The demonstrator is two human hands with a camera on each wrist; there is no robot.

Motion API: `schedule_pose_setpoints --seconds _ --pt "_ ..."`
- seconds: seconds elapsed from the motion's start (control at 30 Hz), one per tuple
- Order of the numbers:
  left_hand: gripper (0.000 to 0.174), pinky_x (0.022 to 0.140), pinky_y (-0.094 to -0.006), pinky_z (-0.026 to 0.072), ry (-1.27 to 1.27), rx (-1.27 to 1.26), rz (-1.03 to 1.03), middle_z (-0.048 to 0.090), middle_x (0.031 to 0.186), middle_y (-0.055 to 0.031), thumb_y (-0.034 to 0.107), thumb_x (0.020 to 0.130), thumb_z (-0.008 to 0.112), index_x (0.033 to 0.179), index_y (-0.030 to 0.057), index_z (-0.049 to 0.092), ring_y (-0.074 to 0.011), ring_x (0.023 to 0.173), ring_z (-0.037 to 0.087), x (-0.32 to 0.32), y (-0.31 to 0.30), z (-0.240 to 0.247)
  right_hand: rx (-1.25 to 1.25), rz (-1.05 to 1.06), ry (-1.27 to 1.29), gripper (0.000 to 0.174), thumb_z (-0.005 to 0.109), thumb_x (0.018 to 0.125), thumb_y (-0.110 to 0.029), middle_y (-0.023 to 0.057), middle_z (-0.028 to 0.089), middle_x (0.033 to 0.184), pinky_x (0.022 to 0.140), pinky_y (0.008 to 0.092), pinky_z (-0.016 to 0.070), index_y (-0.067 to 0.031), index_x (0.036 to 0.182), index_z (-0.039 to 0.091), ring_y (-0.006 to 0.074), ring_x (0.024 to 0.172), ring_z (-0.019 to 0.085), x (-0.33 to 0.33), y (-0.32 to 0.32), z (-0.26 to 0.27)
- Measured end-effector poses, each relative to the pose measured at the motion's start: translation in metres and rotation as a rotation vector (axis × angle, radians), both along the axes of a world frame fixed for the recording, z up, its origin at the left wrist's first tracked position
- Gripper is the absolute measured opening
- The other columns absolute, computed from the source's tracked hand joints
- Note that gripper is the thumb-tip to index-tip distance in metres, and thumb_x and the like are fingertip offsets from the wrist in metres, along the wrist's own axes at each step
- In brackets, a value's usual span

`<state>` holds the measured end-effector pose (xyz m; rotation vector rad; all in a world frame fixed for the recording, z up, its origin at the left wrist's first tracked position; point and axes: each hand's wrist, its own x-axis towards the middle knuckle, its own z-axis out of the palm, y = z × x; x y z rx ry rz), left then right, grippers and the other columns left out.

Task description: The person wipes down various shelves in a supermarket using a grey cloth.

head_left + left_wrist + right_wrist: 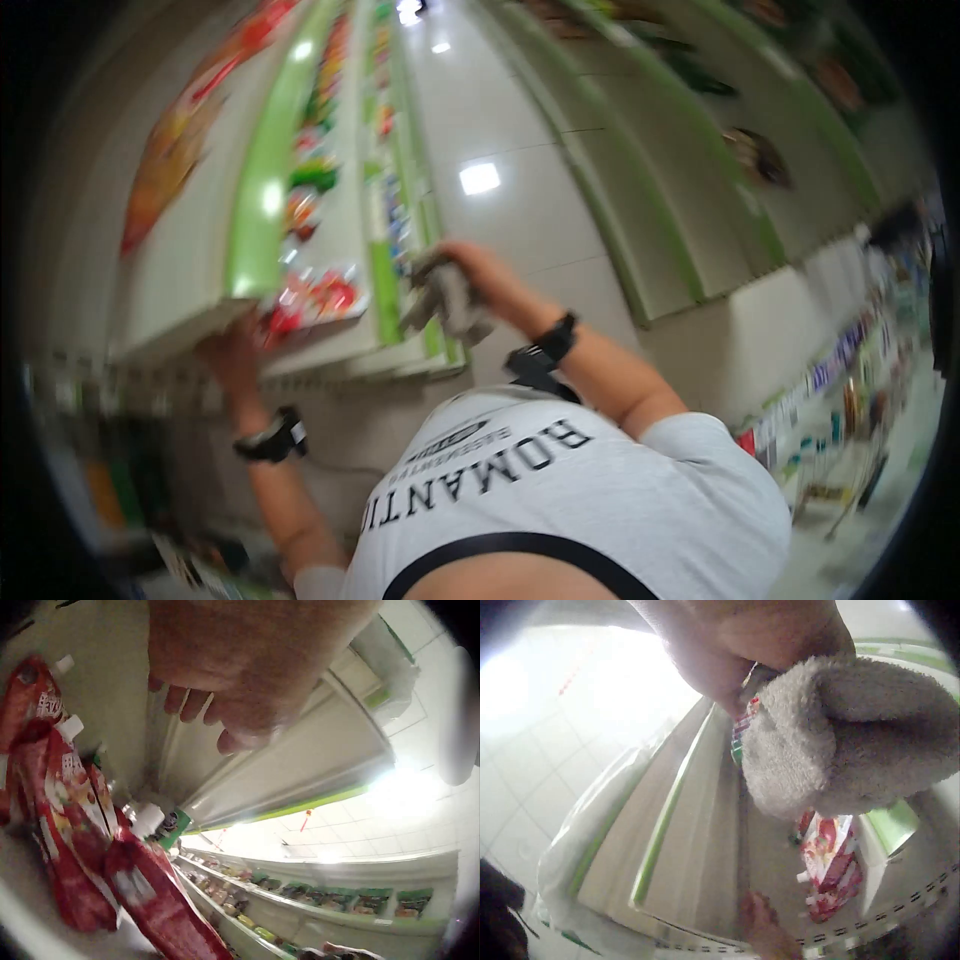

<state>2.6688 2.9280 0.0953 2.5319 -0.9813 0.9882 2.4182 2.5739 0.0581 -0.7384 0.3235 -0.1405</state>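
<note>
My right hand (475, 275) grips a bunched grey terry cloth (450, 302) beside the left shelving unit. In the right wrist view the cloth (840, 742) hangs in thick fluffy folds and covers most of the fingers. My left hand (232, 355) reaches in at the near end of the shelf, partly hidden by the upper board. Seen from the left wrist, that hand (232, 667) holds nothing, its fingers loosely extended close to the shelf panel (262, 776). Red pouches (71, 825) with white caps lie beside it.
Left shelves with green edge strips (262, 190) carry colourful packets (315, 175). A long orange-red package (175, 150) lies on the top board. Across the tiled aisle (500, 130) stands another shelving unit (640, 220) with a few packs. More stocked shelves (850, 410) are at the lower right.
</note>
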Motion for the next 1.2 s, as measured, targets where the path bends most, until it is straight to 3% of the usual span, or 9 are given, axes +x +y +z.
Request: schedule_pose_setpoints --seconds 0.17,0.4,0.53,0.63,0.73,0.93,1.0,1.07,1.2 --pt "0.033 0.104 -0.0413 0.0453 0.306 -0.422 -0.262 0.067 0.124 -0.0142 0.015 0.094 0.069 0.125 0.0031 0.064 -0.0305 0.120 0.060 -0.134 -0.034 0.025 0.151 0.007 0.033 0.036 0.058 0.093 -0.018 0.0103 0.070 0.113 0.091 0.0382 0.0566 0.0000 0.125 0.063 0.0219 0.100 0.069 -0.002 0.005 0.009" --pt "0.015 0.092 -0.0345 0.0511 0.749 -0.490 -0.305 0.071 0.108 -0.0102 0.011 0.094 0.068 0.106 0.0020 0.072 -0.0242 0.102 0.068 -0.175 0.009 -0.008 -0.295 -0.089 -0.125 0.062 0.059 0.085 0.000 0.0145 0.062 0.126 0.096 0.0336 0.0529 0.0041 0.145 0.045 0.0225 0.112 0.063 0.019 0.067 0.056" --pt "0.018 0.081 -0.0342 0.0529 1.019 -0.476 -0.293 0.070 0.106 -0.0072 0.016 0.094 0.069 0.108 0.0047 0.072 -0.0220 0.096 0.068 -0.187 0.041 -0.019 -0.705 -0.030 0.172 0.058 0.062 0.086 0.002 0.0108 0.061 0.127 0.093 0.0289 0.0509 0.0029 0.142 0.050 0.0170 0.110 0.062 0.022 0.101 -0.018" --pt "0.024 0.088 -0.0323 0.0528 1.152 -0.484 -0.374 0.069 0.112 -0.0084 0.016 0.095 0.069 0.116 0.0047 0.070 -0.0198 0.102 0.067 -0.195 0.056 -0.030 -0.998 0.072 0.068 0.056 0.061 0.086 0.004 0.0094 0.062 0.128 0.096 0.0281 0.0490 0.0019 0.141 0.052 0.0162 0.113 0.060 -0.008 0.121 -0.015" --pt "0.042 0.099 -0.0333 0.0508 1.339 -0.439 -0.494 0.064 0.126 -0.0085 0.016 0.097 0.069 0.135 0.0048 0.059 -0.0188 0.116 0.062 -0.205 0.057 -0.032 -0.598 0.213 0.074 0.058 0.064 0.089 0.000 0.0089 0.059 0.135 0.102 0.0304 0.0458 0.0008 0.146 0.049 0.0173 0.120 0.058 -0.025 0.151 0.041" --pt "0.055 0.104 -0.0328 0.0467 1.689 -1.219 -0.586 0.049 0.146 -0.0115 0.025 0.102 0.063 0.148 0.0028 0.042 -0.0163 0.127 0.051 -0.195 0.034 -0.036 -0.764 0.485 -0.273 0.056 0.065 0.099 -0.015 0.0114 0.040 0.158 0.113 0.0384 0.0385 -0.0024 0.150 0.045 0.0218 0.143 0.040 -0.009 0.194 0.064" --pt "0.052 0.102 -0.0344 0.0479 1.622 -1.356 -0.543 0.048 0.145 -0.0153 0.020 0.099 0.066 0.144 0.0022 0.046 -0.0227 0.125 0.055 -0.182 0.033 -0.042 -1.143 0.331 -0.241 0.051 0.066 0.099 -0.015 0.0114 0.043 0.156 0.111 0.0391 0.0400 -0.0019 0.145 0.050 0.0218 0.139 0.045 -0.010 0.176 0.054" --pt "0.050 0.105 -0.0380 0.0456 0.668 -0.624 -0.128 0.050 0.140 -0.0166 0.016 0.096 0.067 0.140 0.0031 0.048 -0.0294 0.126 0.054 -0.170 0.035 -0.052 -1.146 0.228 -0.212 0.045 0.068 0.098 -0.015 0.0107 0.051 0.148 0.105 0.0363 0.0454 -0.0014 0.140 0.054 0.0200 0.129 0.054 -0.014 0.159 0.035" --pt "0.054 0.099 -0.0444 0.0508 0.557 -0.364 -0.341 0.050 0.138 -0.0156 0.004 0.084 0.065 0.136 0.0055 0.052 -0.0361 0.121 0.056 -0.162 0.002 -0.037 -0.913 0.179 0.040 0.042 0.068 0.099 -0.014 0.0066 0.060 0.131 0.092 0.0296 0.0526 -0.0012 0.137 0.057 0.0141 0.112 0.062 -0.025 0.143 0.016"
